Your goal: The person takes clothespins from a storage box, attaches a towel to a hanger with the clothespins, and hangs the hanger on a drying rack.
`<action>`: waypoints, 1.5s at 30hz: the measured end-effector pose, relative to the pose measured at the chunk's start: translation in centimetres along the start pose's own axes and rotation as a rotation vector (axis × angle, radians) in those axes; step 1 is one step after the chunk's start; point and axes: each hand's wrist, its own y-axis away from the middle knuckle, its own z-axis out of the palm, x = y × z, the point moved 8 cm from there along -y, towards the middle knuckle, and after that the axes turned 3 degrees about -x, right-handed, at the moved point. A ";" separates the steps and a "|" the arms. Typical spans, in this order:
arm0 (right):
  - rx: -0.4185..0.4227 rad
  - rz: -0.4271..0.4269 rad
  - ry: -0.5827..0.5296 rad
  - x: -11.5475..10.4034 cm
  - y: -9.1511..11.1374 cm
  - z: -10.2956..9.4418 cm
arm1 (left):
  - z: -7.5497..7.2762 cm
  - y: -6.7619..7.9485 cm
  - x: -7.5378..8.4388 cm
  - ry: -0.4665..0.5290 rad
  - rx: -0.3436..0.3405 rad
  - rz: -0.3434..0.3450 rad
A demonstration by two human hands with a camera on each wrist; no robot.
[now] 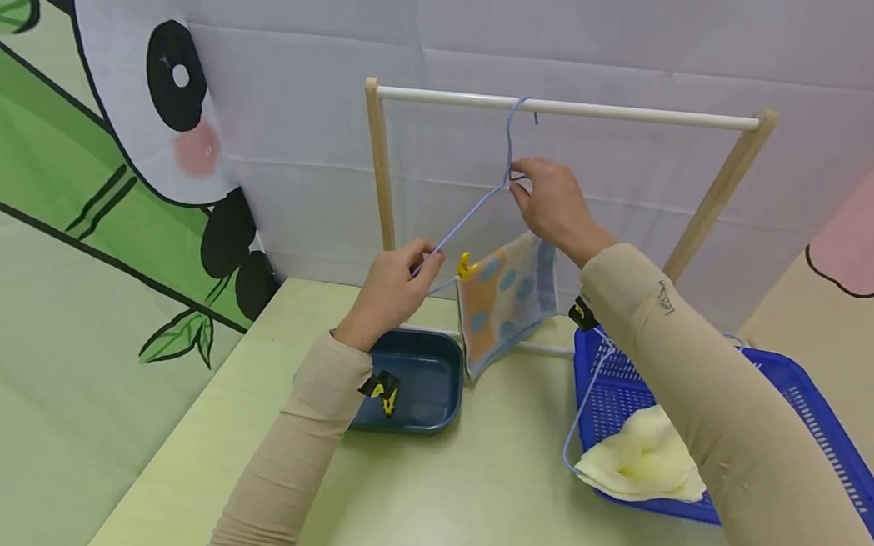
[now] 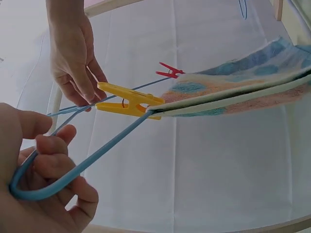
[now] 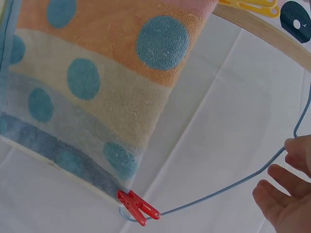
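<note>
A blue wire clothes hanger [image 1: 470, 215] has its hook over the rack's white rail. My left hand [image 1: 391, 291] grips the hanger's left corner, the wire running through the curled fingers. At the neck below the hook, my right hand [image 1: 557, 205] pinches the wire between thumb and fingers. From the hanger hangs a small towel [image 1: 506, 298] with blue dots on orange, cream and blue bands. A yellow clothespin [image 2: 126, 101] clips one towel corner to the wire near my left hand; a red clothespin [image 3: 137, 208] clips the far corner.
The drying rack [image 1: 604, 112] stands at the back of the table [image 1: 499, 494] before a white sheet. A dark teal basin [image 1: 438, 382] sits left. At right, a blue basket [image 1: 784, 369] holds a pale yellow cloth [image 1: 643, 461] and another hanger [image 1: 588, 391].
</note>
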 end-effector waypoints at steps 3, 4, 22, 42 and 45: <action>-0.046 0.016 0.005 0.1 0.3 0.1 | -0.2 0.2 -0.6 0.021 -0.021 -0.025; -0.052 0.013 0.005 0.2 0.4 0.1 | -0.3 0.3 -0.9 0.029 -0.028 -0.038; -0.108 -0.051 0.059 4.0 5.7 -0.6 | -4.3 1.8 -4.1 0.029 0.080 -0.138; -0.345 -0.027 0.177 9.7 13.1 0.6 | -1.5 4.5 -11.6 -0.307 -0.393 -0.259; -0.369 -0.026 0.168 10.5 13.8 1.1 | -0.4 4.7 -12.2 -0.374 -0.475 -0.252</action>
